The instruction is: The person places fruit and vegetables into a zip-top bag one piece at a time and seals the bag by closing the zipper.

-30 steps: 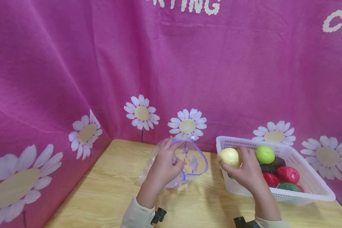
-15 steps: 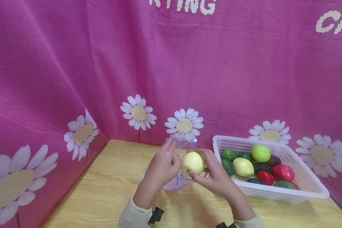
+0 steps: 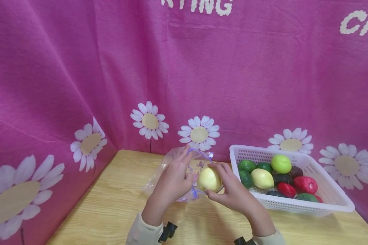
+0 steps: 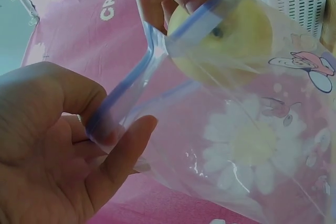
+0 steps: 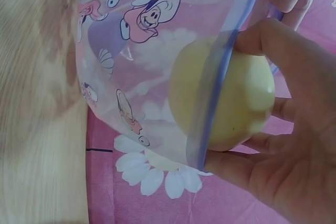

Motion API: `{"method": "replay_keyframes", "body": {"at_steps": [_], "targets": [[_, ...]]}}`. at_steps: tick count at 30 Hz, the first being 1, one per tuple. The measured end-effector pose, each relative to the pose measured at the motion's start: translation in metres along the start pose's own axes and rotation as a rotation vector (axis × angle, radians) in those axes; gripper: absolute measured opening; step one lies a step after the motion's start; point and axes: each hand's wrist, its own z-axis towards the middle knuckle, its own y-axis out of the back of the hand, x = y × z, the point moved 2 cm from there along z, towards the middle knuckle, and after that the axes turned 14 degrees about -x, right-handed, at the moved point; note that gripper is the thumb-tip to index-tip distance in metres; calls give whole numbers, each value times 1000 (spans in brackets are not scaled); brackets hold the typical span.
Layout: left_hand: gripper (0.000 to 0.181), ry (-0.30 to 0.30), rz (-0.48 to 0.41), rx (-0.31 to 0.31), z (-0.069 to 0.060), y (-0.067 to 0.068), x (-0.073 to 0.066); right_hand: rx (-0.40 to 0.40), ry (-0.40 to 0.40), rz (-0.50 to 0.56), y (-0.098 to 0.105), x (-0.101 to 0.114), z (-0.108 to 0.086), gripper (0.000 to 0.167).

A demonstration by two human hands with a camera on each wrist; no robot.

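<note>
A clear bag with a purple-edged mouth and cartoon prints (image 5: 149, 19) stands open between the hands. My left hand (image 3: 174, 175) pinches the rim of its mouth; in the left wrist view the thumb and fingers (image 4: 123, 153) hold that edge. In my right hand (image 3: 234, 192) is a pale yellow apple (image 3: 209, 179), gripped by its outer side. The right wrist view shows the apple (image 5: 247, 93) partly inside the bag's mouth, with the right fingers and thumb touching the purple rim.
To the right, a white perforated basket (image 3: 340, 200) holds several fruits, among them a lime-green one (image 3: 281, 164), a pale yellow one (image 3: 262, 179) and a red one (image 3: 305, 184). A pink flowered cloth (image 3: 233, 85) hangs behind the wooden table (image 3: 110, 204).
My right hand has carried the apple left from over the basket to the bag's mouth, and the apple is now partly in it. My left hand has stayed at the bag's rim.
</note>
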Motion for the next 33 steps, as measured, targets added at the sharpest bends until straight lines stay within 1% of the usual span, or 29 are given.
{"method": "replay_keyframes", "body": {"at_steps": [4, 7, 11, 13, 14, 17, 21, 24, 28, 33], "targets": [[66, 16, -14, 15, 0, 1, -1, 20, -9, 5, 2, 3, 0, 70], [64, 15, -35, 19, 0, 2, -1, 69, -9, 13, 3, 5, 0, 75], [60, -19, -47, 7, 0, 1, -1, 160, -33, 33, 3, 7, -2, 78], [59, -33, -44, -2, 0, 2, 0, 183, -58, 39, 3, 8, -2, 77], [59, -42, -38, -9, 0, 2, 0, 184, -68, 39, 4, 8, -3, 76], [60, -30, -37, -25, 1, 3, 3, 177, -83, 35, 4, 8, -2, 75], [61, 3, -33, -56, 1, 7, 8, 181, -66, 12, 2, 8, -2, 75], [60, 11, -46, -74, 1, 10, 11, 184, -47, -9, 1, 7, -3, 72], [61, 32, -101, -86, 3, 12, 12, 162, -4, -35, 2, 6, -2, 62], [61, 56, -190, -128, 5, 12, 12, 123, 59, -61, 4, 3, 0, 44]]}}
